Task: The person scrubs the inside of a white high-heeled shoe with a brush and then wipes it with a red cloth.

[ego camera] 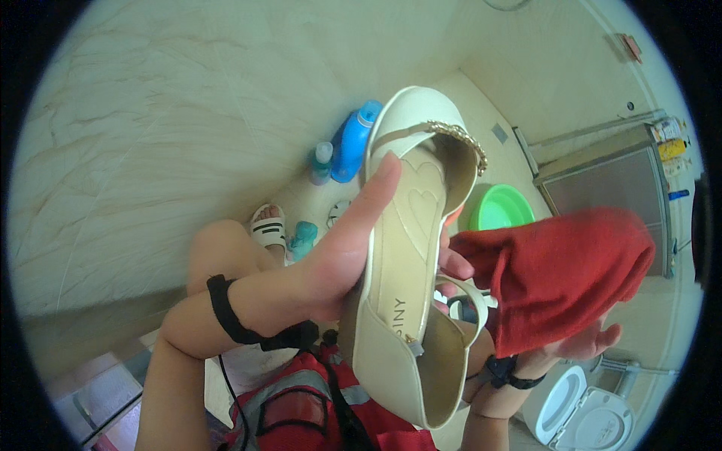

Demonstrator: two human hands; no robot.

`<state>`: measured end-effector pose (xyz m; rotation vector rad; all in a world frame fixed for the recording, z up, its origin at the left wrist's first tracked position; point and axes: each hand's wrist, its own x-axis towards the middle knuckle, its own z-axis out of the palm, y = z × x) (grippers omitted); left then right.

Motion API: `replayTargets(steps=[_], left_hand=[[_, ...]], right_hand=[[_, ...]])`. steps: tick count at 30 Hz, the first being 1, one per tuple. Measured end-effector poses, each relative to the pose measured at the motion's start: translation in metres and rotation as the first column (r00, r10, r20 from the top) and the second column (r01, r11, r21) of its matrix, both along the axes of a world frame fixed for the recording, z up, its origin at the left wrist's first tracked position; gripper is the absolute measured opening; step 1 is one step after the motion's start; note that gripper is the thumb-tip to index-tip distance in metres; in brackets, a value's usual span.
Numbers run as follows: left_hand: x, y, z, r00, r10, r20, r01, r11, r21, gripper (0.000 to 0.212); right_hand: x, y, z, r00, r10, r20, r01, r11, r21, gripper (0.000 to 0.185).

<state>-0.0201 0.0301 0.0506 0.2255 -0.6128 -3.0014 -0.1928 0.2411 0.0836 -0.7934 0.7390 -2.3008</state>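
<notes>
My left hand (361, 242) grips a cream flat shoe (406, 225) around its middle, the thumb over its near edge and fingers behind it. The shoe's inside faces me, its toe pointing up, with a heart-stitched insole, an ankle strap and a gold-coloured trim across the opening. Right of the shoe, a red cloth (564, 270) lies over my right hand (592, 338), hiding most of its fingers; one fingertip and part of the palm show below the cloth. The cloth is apart from the shoe's toe.
Beyond the shoe stand a blue bottle (352, 147) and a smaller bottle (321, 164) by the tiled wall. A green basin (503, 207) sits on the floor, a teal object (303, 239) lies near my sandalled foot (269, 226), and a white toilet (586, 414) is at lower right.
</notes>
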Motion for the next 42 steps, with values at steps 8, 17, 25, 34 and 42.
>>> replayTargets(steps=[8, 17, 25, 34, 42], left_hand=[[-0.011, 0.015, -0.001, 0.990, 0.039, -0.136, -0.075, 0.961, -0.266, 0.082], [-0.021, 0.022, -0.012, 0.954, 0.201, -0.224, -0.278, 0.873, -0.401, 0.060], [-0.020, 0.024, -0.024, 0.982, 0.180, -0.050, -0.187, 0.952, -0.244, 0.036], [-0.017, 0.007, -0.020, 0.998, 0.057, 0.011, -0.052, 0.955, -0.290, 0.053], [-0.020, 0.005, -0.022, 0.996, 0.093, -0.005, -0.092, 0.971, -0.222, 0.043]], right_hand=[[0.046, -0.048, 0.001, 0.952, 0.242, -0.187, -0.137, 0.885, 0.444, 0.077], [0.057, -0.082, -0.013, 0.265, 0.353, -0.897, 0.199, 0.891, 0.409, 0.070], [0.063, -0.068, -0.012, 0.221, 0.402, -0.888, 0.240, 0.860, 0.450, 0.045], [0.070, -0.060, -0.007, 0.042, 0.337, -0.941, 0.281, 0.900, 0.335, 0.031], [0.063, -0.056, -0.011, 0.015, 0.342, -0.939, 0.254, 0.907, 0.335, 0.031]])
